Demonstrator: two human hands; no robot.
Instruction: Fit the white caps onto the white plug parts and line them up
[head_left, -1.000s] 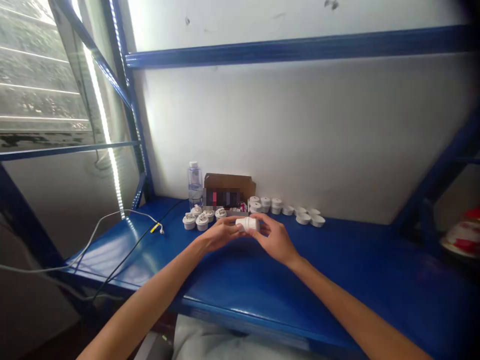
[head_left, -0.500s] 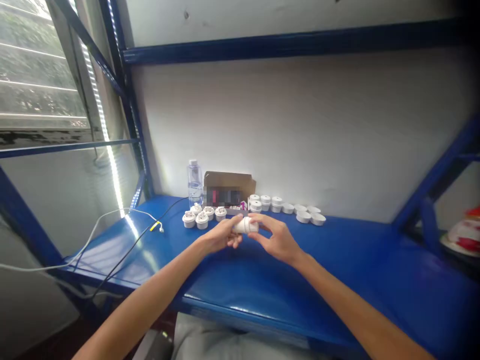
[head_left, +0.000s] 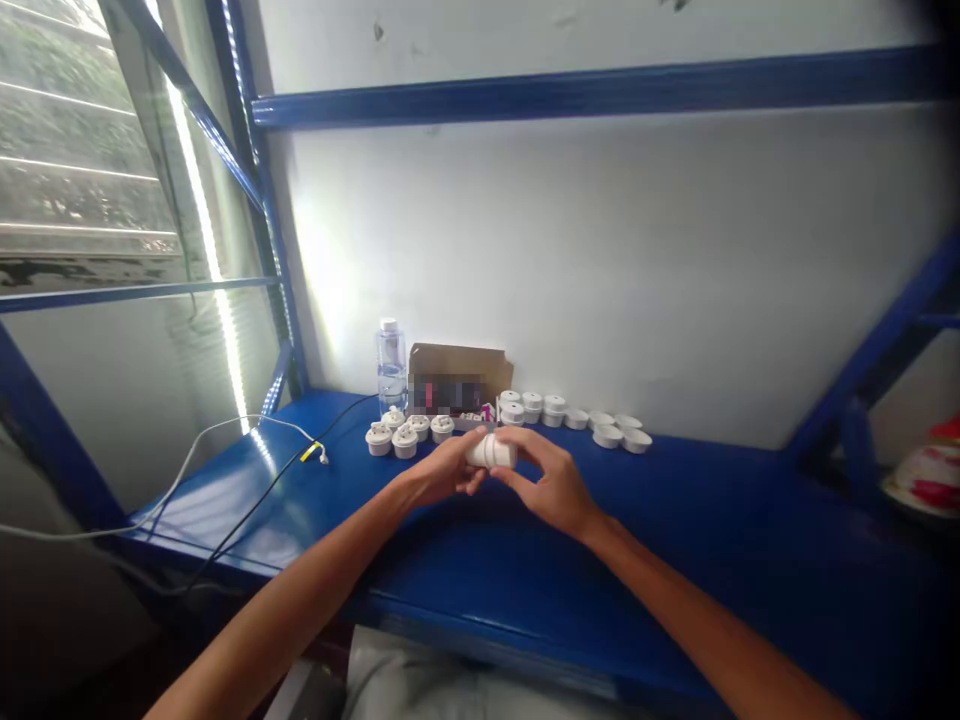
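1. Two hands are held together over the blue shelf (head_left: 675, 560), just in front of the row of parts at the wall.
2. One white part (head_left: 493, 452) is gripped between them, lying on its side above the shelf, with a seam visible round its middle.
3. Its left end is clasped by the left hand (head_left: 442, 472), fingers curled around it.
4. Its right end is clasped by the right hand (head_left: 551, 480), thumb below and fingers over the top.
5. Whether the part touches the shelf cannot be told; it appears to be held clear of it.
6. Behind the hands, a cardboard box (head_left: 459, 378) is set against the wall (head_left: 600, 270).
7. A clear bottle (head_left: 391, 366) with a white cap is stood just left of the box.
8. Several white plugs (head_left: 405, 436), prongs up, are grouped in front of the bottle.
9. More white caps (head_left: 577, 415) are lined along the wall to the right of the box.
10. A white cable (head_left: 187, 460) and a black cable (head_left: 255, 500) are laid across the left of the shelf, with a yellow tag (head_left: 310, 453) near the white cable's end.
11. A red and white object (head_left: 926, 475) is seen at the far right, too blurred to identify.
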